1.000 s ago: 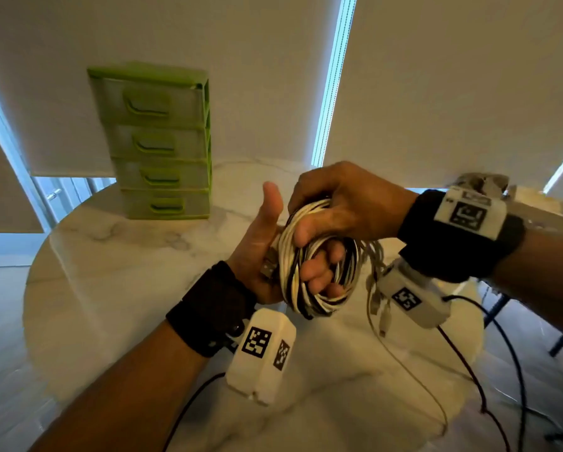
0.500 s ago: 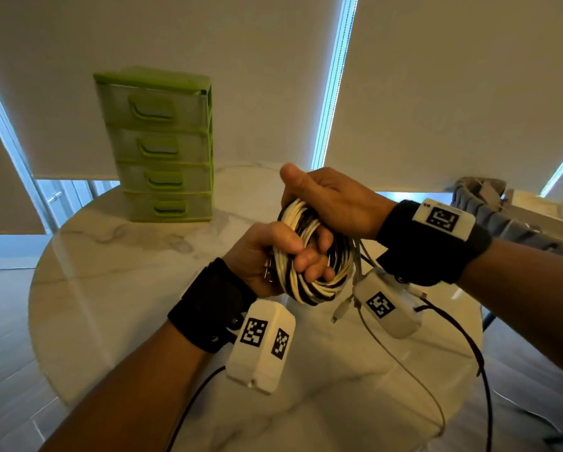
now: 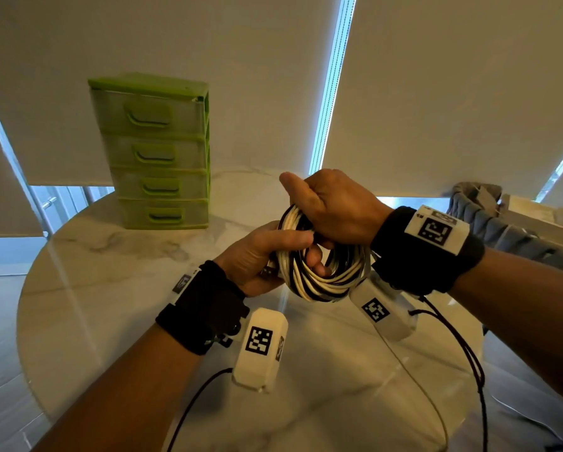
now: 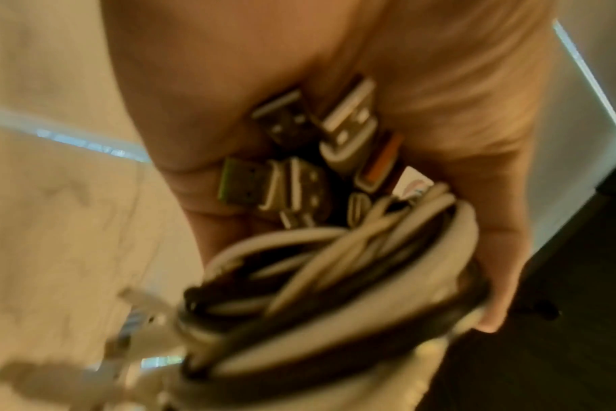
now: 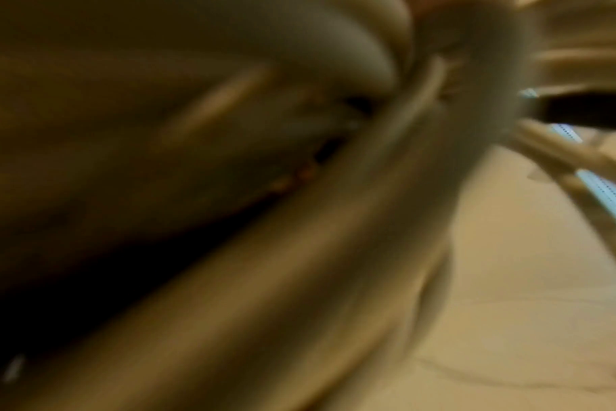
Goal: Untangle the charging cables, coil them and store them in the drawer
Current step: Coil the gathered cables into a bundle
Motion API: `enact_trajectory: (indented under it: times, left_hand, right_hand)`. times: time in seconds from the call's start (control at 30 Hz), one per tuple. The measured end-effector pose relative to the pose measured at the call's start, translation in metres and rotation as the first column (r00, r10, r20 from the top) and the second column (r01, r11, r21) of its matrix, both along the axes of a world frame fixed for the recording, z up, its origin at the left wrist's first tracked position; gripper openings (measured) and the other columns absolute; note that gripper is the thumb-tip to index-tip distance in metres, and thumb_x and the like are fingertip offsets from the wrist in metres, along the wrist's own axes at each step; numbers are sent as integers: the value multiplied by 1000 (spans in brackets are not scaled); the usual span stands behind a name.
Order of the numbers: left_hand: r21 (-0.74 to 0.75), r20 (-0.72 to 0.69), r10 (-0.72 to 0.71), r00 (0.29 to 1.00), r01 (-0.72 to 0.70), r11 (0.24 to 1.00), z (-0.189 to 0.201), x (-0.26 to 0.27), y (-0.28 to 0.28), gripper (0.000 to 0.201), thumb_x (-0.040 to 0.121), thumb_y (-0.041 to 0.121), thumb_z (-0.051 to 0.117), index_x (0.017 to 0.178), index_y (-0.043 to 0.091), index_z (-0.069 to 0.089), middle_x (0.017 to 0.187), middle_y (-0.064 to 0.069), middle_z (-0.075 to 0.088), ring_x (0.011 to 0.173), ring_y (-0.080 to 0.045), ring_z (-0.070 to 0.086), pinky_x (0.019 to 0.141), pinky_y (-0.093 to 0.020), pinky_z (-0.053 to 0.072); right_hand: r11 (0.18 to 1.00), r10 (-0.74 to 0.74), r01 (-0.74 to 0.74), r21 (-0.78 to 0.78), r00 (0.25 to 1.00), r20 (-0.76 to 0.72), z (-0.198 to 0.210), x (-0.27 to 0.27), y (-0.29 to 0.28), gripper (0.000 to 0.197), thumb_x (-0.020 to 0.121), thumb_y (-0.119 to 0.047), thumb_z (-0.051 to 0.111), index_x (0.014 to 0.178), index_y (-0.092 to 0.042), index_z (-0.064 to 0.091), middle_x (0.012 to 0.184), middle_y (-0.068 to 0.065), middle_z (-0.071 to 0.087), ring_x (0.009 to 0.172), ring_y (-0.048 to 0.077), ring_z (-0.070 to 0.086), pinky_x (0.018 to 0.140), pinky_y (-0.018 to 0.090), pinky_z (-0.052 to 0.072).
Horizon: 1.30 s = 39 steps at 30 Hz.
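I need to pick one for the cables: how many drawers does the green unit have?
4, stacked in the green drawer unit at the table's far left: top, second, third, bottom. All are closed.

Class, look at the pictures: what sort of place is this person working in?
Probably a home or office room: a round marble-look table, a small green drawer unit on it, and roller blinds over windows behind.

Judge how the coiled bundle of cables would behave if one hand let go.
The bundle is probably floppy: both the left hand and right hand grip it. Nothing visibly ties it, so loops would likely spring loose. The plugs may dangle and snag.
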<state>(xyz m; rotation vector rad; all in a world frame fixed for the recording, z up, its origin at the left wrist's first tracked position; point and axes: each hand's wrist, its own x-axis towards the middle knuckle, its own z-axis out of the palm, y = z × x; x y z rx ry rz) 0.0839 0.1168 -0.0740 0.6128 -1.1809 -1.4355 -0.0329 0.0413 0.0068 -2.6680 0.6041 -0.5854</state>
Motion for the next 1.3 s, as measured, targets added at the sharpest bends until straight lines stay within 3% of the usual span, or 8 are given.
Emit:
enact_trajectory:
  times: [0.23,0.5,0.63,0.73,0.9,0.97,1.1,1.3]
  left_hand:
    - [-119,-304,-236,923,209,971,-5,-9,4,21,82,8,60,101,-1,64,87,-9,70,109,-29,63,111,-38,34]
    - [-124,-357,-210,910,176,976,2,-10,10,31,80,6,57,108,-5,61,72,-7,66,77,-23,65,95,-35,46]
    - [-63,-368,-117,922,101,993,3,-19,8,40,73,13,66,109,-4,67,59,1,60,61,-16,61,86,-29,51]
    - [-31,-468,-115,876,114,993,2,-17,5,48,72,11,66,116,-8,63,58,-1,58,59,-16,59,85,-29,52]
    - [-27,-607,-109,788,117,993,2,1,4,52,80,9,55,128,-12,51,65,-6,63,66,-20,62,91,-29,49]
    - [-13,-613,-91,785,105,994,1,0,4,53,77,9,59,126,-11,53,62,-4,62,64,-19,62,88,-29,51]
    - [28,-646,2,763,21,999,3,4,4,52,72,11,64,120,-8,59,59,2,62,62,-14,62,86,-26,53]
    - [111,-621,234,748,-212,971,6,-5,5,43,79,26,48,113,2,59,54,8,58,74,-12,68,83,-30,57]
  right_hand:
    - [995,86,-91,49,992,96,10,6,12,70,101,-49,31,63,6,52,55,16,51,52,25,50,66,41,49]
    - [969,131,-161,187,978,163,12,11,13,72,101,-48,33,69,14,53,58,19,50,54,27,46,66,37,48]
    - [949,36,-84,305,987,160,9,10,1,65,100,-55,25,75,-8,63,59,-7,60,59,4,56,75,30,46]
    - [926,-35,-7,377,994,105,5,1,-4,72,98,-60,15,94,-13,69,82,-6,70,78,4,64,85,28,44]
    - [725,-155,41,687,982,105,-26,-19,-1,65,95,-64,22,124,-22,61,119,4,67,101,13,66,95,32,51]
    - [633,-159,25,774,982,98,-35,-24,-2,69,90,-70,27,127,-22,59,108,8,70,86,14,70,76,28,57]
    - [358,-114,-99,929,982,148,-51,-34,7,75,80,-72,36,112,-9,63,89,19,68,82,33,69,76,44,57]
    - [162,-305,-231,959,913,271,-75,-25,32,64,91,-66,35,113,-11,59,71,8,58,46,17,52,48,26,47]
